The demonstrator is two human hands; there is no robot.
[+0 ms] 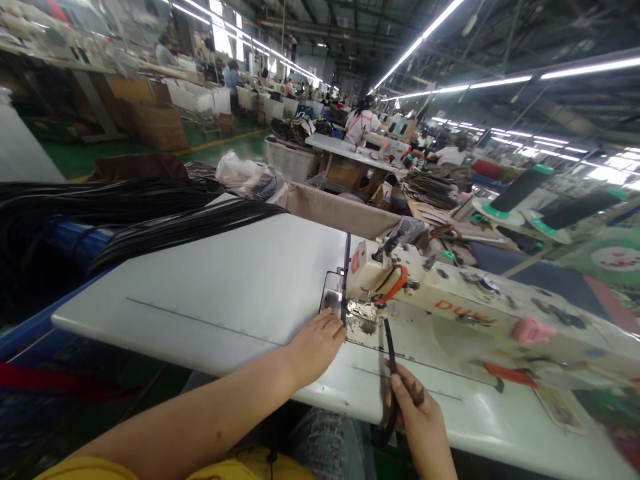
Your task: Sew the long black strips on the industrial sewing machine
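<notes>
The right hand (417, 400) pinches a black strap (391, 344) at the bench's (200, 287) near edge. The strap goes up to the sewing machine (430, 280). The left hand (320, 343) rests, fingers together, by a metal plate (332, 291); I can't tell if it holds anything. More straps (195, 233) lie over the bench's left edge.

Yellow top (245, 467), small dark cord-like detail (271, 457) on its front, left forearm (215, 410) bare, faded blue jeans (327, 443), pale frayed-looking threads (326, 430) across, left hand (320, 339) and right hand (419, 403) bare
</notes>
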